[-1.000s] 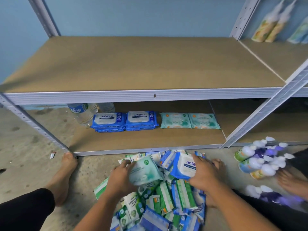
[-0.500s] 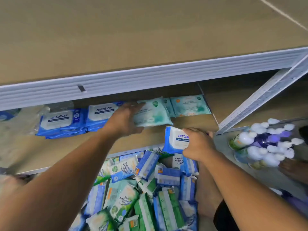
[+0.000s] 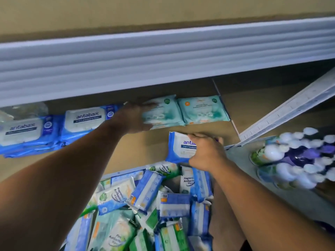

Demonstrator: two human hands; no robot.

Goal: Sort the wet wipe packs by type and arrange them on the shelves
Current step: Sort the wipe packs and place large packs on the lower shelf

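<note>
My left hand point(image 3: 134, 117) holds a teal wipe pack point(image 3: 164, 113) by its left edge, down on the lower shelf point(image 3: 141, 147). A second teal pack point(image 3: 203, 110) lies right beside it. To the left lie two stacks of blue antabax packs point(image 3: 87, 120), point(image 3: 23, 132). My right hand point(image 3: 206, 153) grips another blue antabax pack point(image 3: 178, 147) above the shelf's front edge. A mixed pile of blue, green and teal wipe packs point(image 3: 145, 205) lies on the floor below my arms.
The upper shelf's white front beam point(image 3: 163, 57) crosses the view just above the packs. A white upright point(image 3: 290, 109) slants at the right. Several pump bottles point(image 3: 293, 156) stand on the floor to the right. A clear water bottle point(image 3: 23, 111) lies behind the left blue stack.
My left hand has carried the teal pack from the pile to the shelf, beside the other teal pack. My right hand has lifted the blue pack to the shelf edge. The view has moved closer.
</note>
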